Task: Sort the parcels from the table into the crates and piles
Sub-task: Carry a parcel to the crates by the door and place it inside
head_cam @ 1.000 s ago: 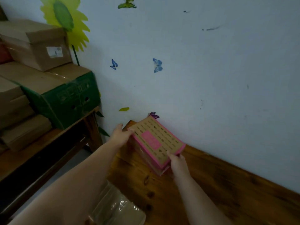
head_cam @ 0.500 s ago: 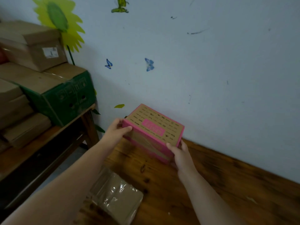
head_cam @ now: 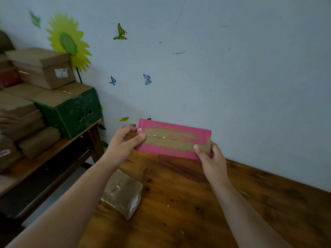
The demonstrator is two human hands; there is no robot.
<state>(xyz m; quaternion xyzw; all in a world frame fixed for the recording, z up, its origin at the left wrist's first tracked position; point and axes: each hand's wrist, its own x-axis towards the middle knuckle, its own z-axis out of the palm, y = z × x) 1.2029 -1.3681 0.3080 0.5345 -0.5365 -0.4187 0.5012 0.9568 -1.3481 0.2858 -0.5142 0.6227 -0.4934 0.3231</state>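
Observation:
A pink and brown cardboard parcel [head_cam: 172,138] is held up above the wooden table [head_cam: 179,203], close to the wall, its taped seam side facing me. My left hand [head_cam: 123,142] grips its left end and my right hand [head_cam: 209,156] grips its right end. A flat brown parcel wrapped in clear tape [head_cam: 122,193] lies on the table near its left edge, below my left forearm.
To the left, a lower wooden bench [head_cam: 53,158] carries a green carton [head_cam: 71,110] and stacked brown boxes [head_cam: 41,67]. Another person's hand [head_cam: 8,120] shows at the far left edge. A pale wall with butterfly and sunflower stickers stands right behind the table.
The pink parcel was lifted off the table and tipped so its taped seam side faces me. Both hands keep hold of its ends.

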